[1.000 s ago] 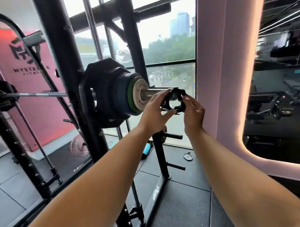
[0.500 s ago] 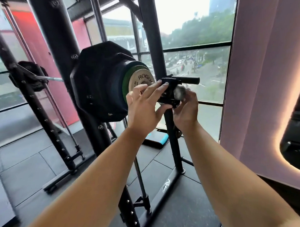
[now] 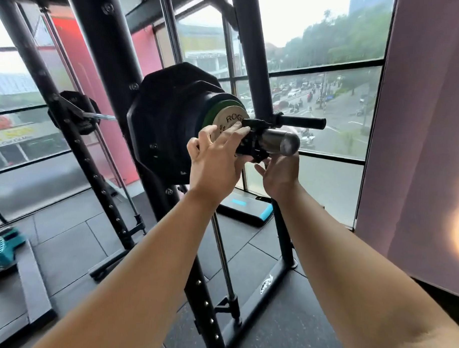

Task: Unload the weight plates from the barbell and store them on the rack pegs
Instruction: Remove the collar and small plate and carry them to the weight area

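Working the collar (image 3: 253, 143) along the steel sleeve (image 3: 281, 141), left hand (image 3: 218, 158) clamped on it.
I'm cupping my right hand (image 3: 278, 173) open underneath; stiff, light clip, but heavy plates (image 3: 173, 119) are waiting, needing rim grips.

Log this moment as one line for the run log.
stage: collar removal | left hand: on collar | right hand: under collar | plates: on barbell

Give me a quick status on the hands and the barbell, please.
Both hands on the collar: left hand gripping, right hand underneath. Plates all loaded on the barbell sleeve. Collar blocks the plates.
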